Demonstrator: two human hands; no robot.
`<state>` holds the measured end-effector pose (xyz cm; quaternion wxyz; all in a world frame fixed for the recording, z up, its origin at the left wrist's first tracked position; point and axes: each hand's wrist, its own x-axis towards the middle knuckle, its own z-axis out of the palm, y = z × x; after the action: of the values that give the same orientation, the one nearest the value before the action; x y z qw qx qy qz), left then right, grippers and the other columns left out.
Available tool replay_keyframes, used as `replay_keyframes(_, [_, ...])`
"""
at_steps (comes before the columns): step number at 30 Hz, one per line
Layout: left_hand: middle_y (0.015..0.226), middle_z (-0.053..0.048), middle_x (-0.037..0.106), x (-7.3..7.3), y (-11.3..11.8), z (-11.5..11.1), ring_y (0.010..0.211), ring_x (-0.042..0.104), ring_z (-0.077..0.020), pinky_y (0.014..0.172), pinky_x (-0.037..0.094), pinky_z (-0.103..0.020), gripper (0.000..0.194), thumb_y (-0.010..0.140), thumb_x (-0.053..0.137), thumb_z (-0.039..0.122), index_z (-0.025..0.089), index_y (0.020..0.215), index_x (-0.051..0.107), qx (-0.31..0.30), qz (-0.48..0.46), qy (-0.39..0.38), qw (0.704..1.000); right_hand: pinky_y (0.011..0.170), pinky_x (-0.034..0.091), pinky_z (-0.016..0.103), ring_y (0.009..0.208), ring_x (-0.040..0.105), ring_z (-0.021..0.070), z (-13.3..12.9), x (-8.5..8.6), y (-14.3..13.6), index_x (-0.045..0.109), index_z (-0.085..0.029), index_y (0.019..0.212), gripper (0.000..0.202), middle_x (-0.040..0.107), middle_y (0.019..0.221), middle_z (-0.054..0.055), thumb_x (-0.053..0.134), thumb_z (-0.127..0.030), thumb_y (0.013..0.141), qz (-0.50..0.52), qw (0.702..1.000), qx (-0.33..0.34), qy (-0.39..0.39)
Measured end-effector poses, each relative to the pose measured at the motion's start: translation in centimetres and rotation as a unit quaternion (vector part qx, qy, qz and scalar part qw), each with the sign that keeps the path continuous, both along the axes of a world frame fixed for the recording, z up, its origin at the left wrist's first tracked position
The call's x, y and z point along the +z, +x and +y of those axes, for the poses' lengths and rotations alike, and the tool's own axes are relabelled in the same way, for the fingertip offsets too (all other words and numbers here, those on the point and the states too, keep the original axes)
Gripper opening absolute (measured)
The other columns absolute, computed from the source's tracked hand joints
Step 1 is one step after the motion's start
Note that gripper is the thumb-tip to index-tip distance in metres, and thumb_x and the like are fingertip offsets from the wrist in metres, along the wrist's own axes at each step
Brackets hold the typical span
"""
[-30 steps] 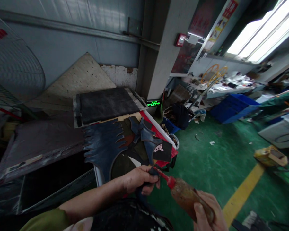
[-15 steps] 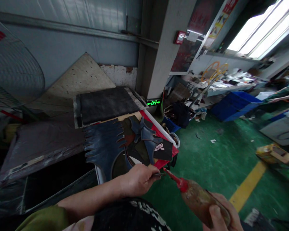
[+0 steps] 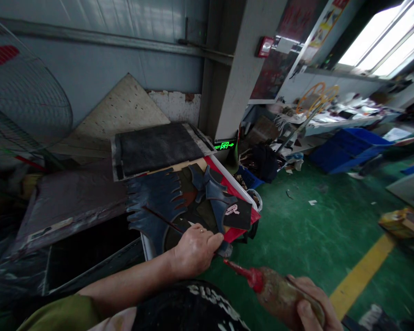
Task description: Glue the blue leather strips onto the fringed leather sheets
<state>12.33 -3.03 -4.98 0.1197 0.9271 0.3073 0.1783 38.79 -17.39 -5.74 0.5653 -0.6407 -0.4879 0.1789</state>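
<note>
My left hand [image 3: 196, 248] is closed around a thin dark blue leather-like piece [image 3: 225, 250]. One end shows flat beyond my thumb, and a narrow strip of it stretches back over the stacked pieces. In my right hand [image 3: 313, 305] is a squeeze bottle [image 3: 278, 289], brownish and stained, with a red nozzle. It lies tilted, the nozzle tip just beside the end of the held piece; whether they touch I cannot tell. Under and beyond my left hand rest a dark blue piece with a jagged edge [image 3: 155, 195] and several curved blue pieces [image 3: 215, 191].
A black flat board [image 3: 155, 147] lies behind the pieces. To the left stands a wire-guarded fan [image 3: 31, 92]. Blue bins [image 3: 348, 149] and a yellow box [image 3: 403, 223] are on the green floor [image 3: 296, 230] to the right. A grey pillar [image 3: 239, 69] rises behind.
My left hand has turned the thin piece, so its end now shows flat and its strip crosses the jagged piece. The bottle has moved slightly left and down with my right hand.
</note>
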Motion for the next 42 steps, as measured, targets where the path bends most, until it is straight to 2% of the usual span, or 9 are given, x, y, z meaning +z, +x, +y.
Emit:
replay_keyframes(5, [0.077, -0.002, 0.066, -0.3, -0.3, -0.3, 0.069, 0.062, -0.0182, 0.071, 0.043, -0.033, 0.026, 0.082, 0.047, 0.013, 0.015, 0.107, 0.053, 0.0, 0.011, 0.024, 1.0, 0.06, 0.05, 0.027, 0.069, 0.062, 0.0173, 2.0, 0.8, -1.3, 0.07, -0.023, 0.082, 0.018, 0.066, 0.078, 0.004, 0.067, -0.04, 0.08, -0.011, 0.999, -0.039, 0.008])
replay_keyframes(10, [0.078, -0.002, 0.065, -0.8, -0.5, -0.4, 0.069, 0.061, -0.0184, 0.07, 0.042, -0.034, 0.029, 0.08, 0.048, 0.013, 0.015, 0.109, 0.053, -0.002, 0.007, 0.029, 1.0, 0.059, 0.051, 0.029, 0.069, 0.062, 0.019, 1.9, 0.3, -1.8, 0.069, -0.023, 0.081, 0.022, 0.066, 0.078, 0.005, 0.066, -0.045, 0.079, 0.021, 0.997, -0.07, -0.023])
replay_keyframes(17, [0.077, -0.001, 0.064, -1.1, -0.9, -0.4, 0.067, 0.06, -0.018, 0.069, 0.041, -0.034, 0.029, 0.082, 0.047, 0.013, 0.016, 0.11, 0.052, 0.0, -0.002, 0.035, 0.999, 0.058, 0.052, 0.025, 0.068, 0.065, 0.0175, 1.1, -0.8, -2.0, 0.074, -0.025, 0.078, 0.02, 0.068, 0.078, 0.004, 0.069, -0.045, 0.076, 0.085, 0.993, 0.026, -0.072])
replay_keyframes(20, [0.078, -0.001, 0.064, -1.0, -1.0, -0.5, 0.068, 0.06, -0.0176, 0.07, 0.042, -0.034, 0.027, 0.082, 0.047, 0.013, 0.016, 0.109, 0.053, 0.003, 0.003, 0.023, 1.0, 0.059, 0.052, 0.025, 0.07, 0.066, 0.0181, 1.0, -1.0, -2.0, 0.074, -0.026, 0.078, 0.021, 0.069, 0.08, 0.005, 0.069, -0.045, 0.076, 0.117, 0.99, 0.012, -0.073])
replay_keyframes(26, [0.076, -0.001, 0.063, -0.7, -1.2, -0.7, 0.066, 0.059, -0.0173, 0.068, 0.04, -0.033, 0.025, 0.084, 0.044, 0.011, 0.017, 0.106, 0.054, 0.011, 0.003, 0.031, 0.999, 0.062, 0.051, 0.029, 0.072, 0.063, 0.0196, 1.2, -1.8, -1.2, 0.07, -0.021, 0.082, 0.024, 0.066, 0.082, 0.006, 0.067, -0.044, 0.077, 0.006, 0.994, -0.045, -0.096])
replay_keyframes(31, [0.074, -0.001, 0.063, -1.0, -1.3, -0.6, 0.065, 0.058, -0.017, 0.067, 0.04, -0.032, 0.023, 0.083, 0.045, 0.011, 0.017, 0.103, 0.055, 0.016, -0.007, 0.021, 1.0, 0.064, 0.051, 0.03, 0.075, 0.064, 0.0194, 0.9, -2.8, -1.3, 0.066, -0.022, 0.089, 0.023, 0.065, 0.089, 0.006, 0.058, -0.044, 0.085, 0.053, 0.993, -0.044, -0.098])
replay_keyframes(34, [0.074, -0.001, 0.064, -1.3, -1.5, -0.5, 0.065, 0.059, -0.017, 0.067, 0.04, -0.032, 0.021, 0.084, 0.045, 0.012, 0.017, 0.101, 0.055, 0.026, -0.009, 0.015, 0.999, 0.067, 0.052, 0.031, 0.078, 0.063, 0.0204, 1.0, -2.6, -1.8, 0.067, -0.021, 0.083, 0.027, 0.065, 0.086, 0.006, 0.06, -0.048, 0.082, 0.032, 0.996, -0.025, -0.084])
replay_keyframes(37, [0.075, -0.003, 0.065, -1.6, -1.7, -0.4, 0.067, 0.06, -0.0183, 0.068, 0.041, -0.033, 0.023, 0.082, 0.044, 0.012, 0.016, 0.101, 0.056, 0.035, -0.006, 0.016, 0.999, 0.068, 0.051, 0.03, 0.08, 0.063, 0.0203, 1.2, -2.4, -1.8, 0.068, -0.02, 0.081, 0.028, 0.066, 0.085, 0.006, 0.065, -0.047, 0.079, 0.002, 0.996, -0.045, -0.079])
replay_keyframes(42, [0.077, -0.003, 0.065, -1.5, -1.7, -0.5, 0.069, 0.061, -0.0179, 0.07, 0.043, -0.033, 0.028, 0.079, 0.046, 0.011, 0.016, 0.105, 0.055, 0.026, 0.007, -0.003, 1.0, 0.062, 0.051, 0.029, 0.077, 0.064, 0.0194, 1.4, -2.8, -1.5, 0.066, -0.022, 0.088, 0.027, 0.066, 0.089, 0.007, 0.069, -0.045, 0.075, 0.146, 0.981, -0.079, -0.103])
